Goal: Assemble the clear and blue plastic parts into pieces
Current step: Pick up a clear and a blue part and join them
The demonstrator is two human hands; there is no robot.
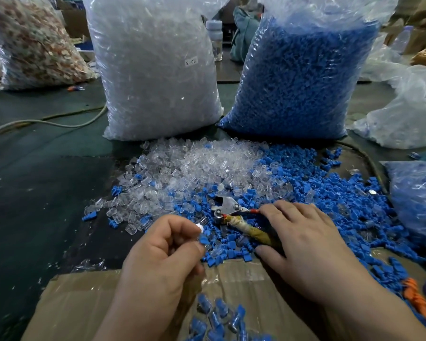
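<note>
Nearest, assembled pieces (217, 321) lie on cardboard (84, 303). Just past them the left hand (162, 254) pinches a blue part (203, 239) between its thumb and curled fingers (182, 226). The right hand (312, 242) has its fingers closed over the handles of pliers (228, 209) that lie on the heap. Beyond, loose clear parts (194, 166) and blue parts (330, 193) cover the counter (35, 180). Farthest back stand a clear-filled bag (153, 70) and, to its right, a blue-filled bag (300, 82).
</note>
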